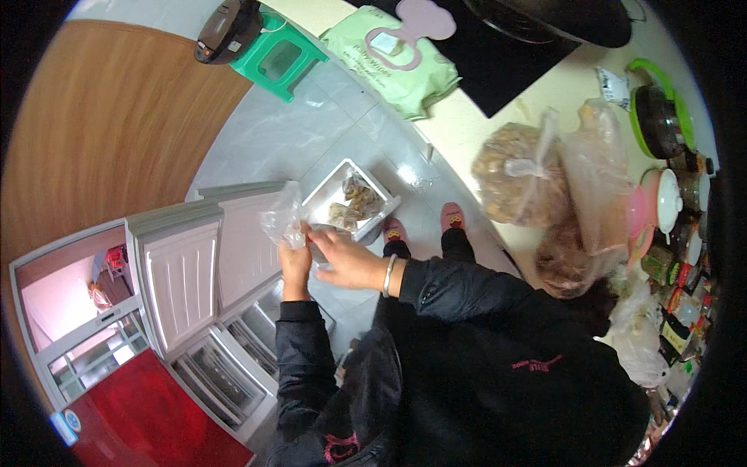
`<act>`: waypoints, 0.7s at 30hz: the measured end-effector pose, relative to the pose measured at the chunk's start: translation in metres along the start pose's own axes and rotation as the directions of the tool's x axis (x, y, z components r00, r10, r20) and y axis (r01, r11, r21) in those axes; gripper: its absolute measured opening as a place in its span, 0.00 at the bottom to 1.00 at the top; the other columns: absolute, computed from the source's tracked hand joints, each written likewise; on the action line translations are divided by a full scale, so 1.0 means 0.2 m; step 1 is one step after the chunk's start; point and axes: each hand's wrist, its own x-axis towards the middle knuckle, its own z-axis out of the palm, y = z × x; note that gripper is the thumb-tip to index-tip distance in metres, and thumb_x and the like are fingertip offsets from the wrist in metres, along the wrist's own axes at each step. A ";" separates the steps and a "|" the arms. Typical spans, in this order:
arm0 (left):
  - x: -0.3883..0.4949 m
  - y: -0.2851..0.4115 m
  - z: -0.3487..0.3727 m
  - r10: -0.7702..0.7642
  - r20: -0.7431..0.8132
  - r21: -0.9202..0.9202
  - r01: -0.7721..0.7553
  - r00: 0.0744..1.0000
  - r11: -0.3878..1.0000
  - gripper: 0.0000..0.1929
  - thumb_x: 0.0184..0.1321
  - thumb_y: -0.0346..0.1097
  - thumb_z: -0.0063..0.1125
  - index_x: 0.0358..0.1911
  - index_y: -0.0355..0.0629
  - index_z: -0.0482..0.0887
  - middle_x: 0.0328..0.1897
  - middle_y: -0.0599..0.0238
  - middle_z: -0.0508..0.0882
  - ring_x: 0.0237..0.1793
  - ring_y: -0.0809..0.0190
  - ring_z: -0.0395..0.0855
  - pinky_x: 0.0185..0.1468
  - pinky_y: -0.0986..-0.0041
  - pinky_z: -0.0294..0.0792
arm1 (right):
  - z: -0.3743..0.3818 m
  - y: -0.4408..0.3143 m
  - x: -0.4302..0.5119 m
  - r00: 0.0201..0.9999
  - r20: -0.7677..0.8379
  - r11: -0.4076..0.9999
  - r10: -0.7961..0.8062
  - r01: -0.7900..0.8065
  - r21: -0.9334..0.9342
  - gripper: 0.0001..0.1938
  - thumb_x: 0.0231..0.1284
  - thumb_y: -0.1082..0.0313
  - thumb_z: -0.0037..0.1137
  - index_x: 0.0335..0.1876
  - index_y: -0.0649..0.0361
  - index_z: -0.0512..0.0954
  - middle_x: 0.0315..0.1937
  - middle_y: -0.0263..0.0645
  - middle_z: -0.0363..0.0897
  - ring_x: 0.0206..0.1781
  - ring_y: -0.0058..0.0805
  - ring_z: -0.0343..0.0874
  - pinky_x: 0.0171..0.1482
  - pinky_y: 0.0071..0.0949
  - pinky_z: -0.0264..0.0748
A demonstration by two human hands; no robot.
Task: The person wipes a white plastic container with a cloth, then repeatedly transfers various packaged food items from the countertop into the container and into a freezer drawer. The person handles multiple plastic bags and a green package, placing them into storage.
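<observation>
My left hand is closed around the gathered part of a clear plastic bag, which puffs out above the fist. My right hand, with a bangle at the wrist, reaches across. Its fingertips meet the left hand at the bag's neck, and its thumb is held apart; whether it pinches the plastic is hard to see. Just beyond the hands, a white freezer drawer appears to rest on the floor. Inside it lie a larger bag of brownish food and a smaller bag of pale food.
To the left, a refrigerator with a red door stands open, showing its clear drawers. On the counter at right are a large bag of brown food, baby wipes and a wok. A green stool holds a dark appliance.
</observation>
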 end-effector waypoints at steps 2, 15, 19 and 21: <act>0.10 -0.27 -0.02 -0.047 0.076 -0.058 0.051 0.996 0.997 0.11 0.68 0.39 0.55 0.36 0.37 0.82 0.35 0.64 0.84 0.36 0.67 0.78 0.43 0.72 0.70 | 0.19 0.15 0.00 0.975 0.161 0.987 0.150 -0.157 0.031 0.36 0.51 0.65 0.63 0.65 0.70 0.59 0.55 0.59 0.66 0.56 0.55 0.72 0.58 0.41 0.71; 0.60 -1.51 0.16 -0.251 0.142 -0.001 0.254 0.958 0.967 0.14 0.62 0.33 0.59 0.47 0.32 0.80 0.44 0.52 0.85 0.47 0.53 0.82 0.52 0.67 0.70 | 0.80 1.10 0.07 0.800 0.108 0.749 0.591 -0.493 -0.443 0.33 0.49 0.64 0.63 0.62 0.68 0.66 0.55 0.56 0.69 0.58 0.55 0.70 0.61 0.44 0.69; 0.64 -1.75 0.17 -0.204 0.263 0.210 0.150 0.943 0.966 0.19 0.59 0.35 0.61 0.53 0.37 0.79 0.48 0.44 0.82 0.52 0.44 0.80 0.56 0.62 0.70 | 0.86 1.19 0.05 0.788 0.086 0.722 0.609 -0.507 -0.470 0.31 0.49 0.65 0.63 0.61 0.67 0.68 0.55 0.55 0.69 0.58 0.56 0.70 0.59 0.45 0.70; 0.63 -1.84 0.18 -0.202 0.259 0.286 0.125 0.944 0.950 0.22 0.57 0.36 0.62 0.56 0.38 0.78 0.50 0.43 0.81 0.53 0.43 0.79 0.57 0.60 0.70 | 0.88 1.20 0.04 0.776 0.069 0.708 0.627 -0.532 -0.464 0.27 0.49 0.66 0.62 0.57 0.66 0.71 0.54 0.55 0.69 0.58 0.54 0.70 0.59 0.44 0.70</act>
